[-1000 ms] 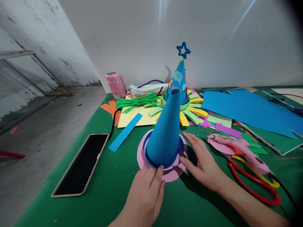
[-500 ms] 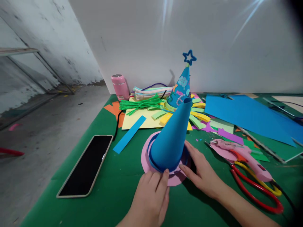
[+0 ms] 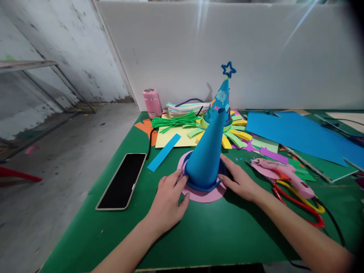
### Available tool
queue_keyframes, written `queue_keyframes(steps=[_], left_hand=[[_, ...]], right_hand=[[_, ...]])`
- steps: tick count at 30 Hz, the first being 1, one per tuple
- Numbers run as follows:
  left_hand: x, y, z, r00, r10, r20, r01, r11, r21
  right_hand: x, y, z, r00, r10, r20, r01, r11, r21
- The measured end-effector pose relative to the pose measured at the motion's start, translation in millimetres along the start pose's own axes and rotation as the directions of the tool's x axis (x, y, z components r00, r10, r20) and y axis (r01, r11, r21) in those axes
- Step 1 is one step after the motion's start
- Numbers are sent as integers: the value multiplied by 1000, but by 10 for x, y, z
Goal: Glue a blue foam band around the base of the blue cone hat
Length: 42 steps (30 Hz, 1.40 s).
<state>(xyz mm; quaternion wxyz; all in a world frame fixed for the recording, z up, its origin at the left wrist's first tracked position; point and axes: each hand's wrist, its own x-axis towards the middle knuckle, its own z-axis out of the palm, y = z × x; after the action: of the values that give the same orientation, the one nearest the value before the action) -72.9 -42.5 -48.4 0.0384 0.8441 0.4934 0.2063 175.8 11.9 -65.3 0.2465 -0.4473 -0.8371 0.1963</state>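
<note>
A tall blue paper cone (image 3: 206, 153) stands tilted to the right inside a darker blue paper band (image 3: 203, 187), on a pink paper disc (image 3: 207, 196). My left hand (image 3: 170, 195) lies at the cone's lower left, its fingertips touching the base and the thumb held apart. On the other side, my right hand (image 3: 240, 180) has its thumb and fingers around the band's right edge. The fingers' far ends are partly hidden there. Behind stands a decorated blue party hat (image 3: 223, 99) with a star on top and a fringe of yellow and green strips.
A phone (image 3: 122, 182) and a blue paper strip (image 3: 164, 152) lie left. To the right are a pink glue gun (image 3: 290, 174) with a cord and red-and-yellow scissors (image 3: 301, 206). Green pipe cleaners (image 3: 174, 121), a pink bottle (image 3: 152, 103) and blue sheets (image 3: 292, 134) sit farther back.
My left hand has moved from the front of the cone's base round to its left side, its thumb now apart. My right hand stays at the right edge. The view has shifted slightly.
</note>
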Motion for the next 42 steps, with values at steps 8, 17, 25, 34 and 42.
queue_keyframes(steps=[8,17,25,34,42], left_hand=[[-162,186,30,1000,19,0,-19,999,30],[-113,176,26,989,-51,-142,32,991,-132],[243,-18,46,975,-200,101,223,888,-402],[213,2,209,982,-153,109,185,896,-403],[222,51,214,985,-143,93,165,936,-312]], right_hand=[[-240,-236,73,952,229,-205,-230,973,16],[-307,-317,97,990,127,-54,-123,990,72],[-327,-239,125,996,85,-18,-84,995,61],[-379,-418,-129,996,-17,-92,11,998,-62],[-191,-550,-226,970,-66,234,137,944,-301]])
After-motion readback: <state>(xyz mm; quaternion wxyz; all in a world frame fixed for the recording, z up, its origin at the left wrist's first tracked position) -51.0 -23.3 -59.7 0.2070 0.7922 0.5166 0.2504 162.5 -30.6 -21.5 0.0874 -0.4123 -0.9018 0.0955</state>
